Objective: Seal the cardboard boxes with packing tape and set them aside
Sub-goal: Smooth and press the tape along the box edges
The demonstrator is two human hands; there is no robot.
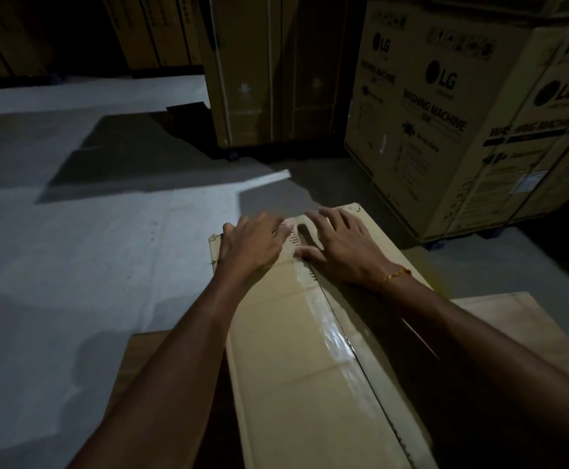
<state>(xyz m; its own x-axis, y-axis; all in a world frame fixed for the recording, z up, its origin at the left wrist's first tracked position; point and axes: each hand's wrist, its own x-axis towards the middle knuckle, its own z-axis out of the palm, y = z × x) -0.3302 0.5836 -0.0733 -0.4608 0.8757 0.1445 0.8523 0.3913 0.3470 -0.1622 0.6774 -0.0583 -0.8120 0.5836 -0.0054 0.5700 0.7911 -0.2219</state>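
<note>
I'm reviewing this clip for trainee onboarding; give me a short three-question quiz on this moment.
1. True or false: clear tape already runs along the centre seam of the cardboard box.
2. Where do the left hand and right hand press? A) near end B) far end C) side wall
3. What word pair is printed on the big LG cartons at the right?

Key: 1 true; 2 B; 3 washing machine.

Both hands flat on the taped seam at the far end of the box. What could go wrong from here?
1. The tape looks wrinkled along the seam; it may lift unless pressed flat.
2. The left hand and right hand press near the box far edge; the flaps could sag inward.
3. Dim light may hide unsealed gaps.
</note>
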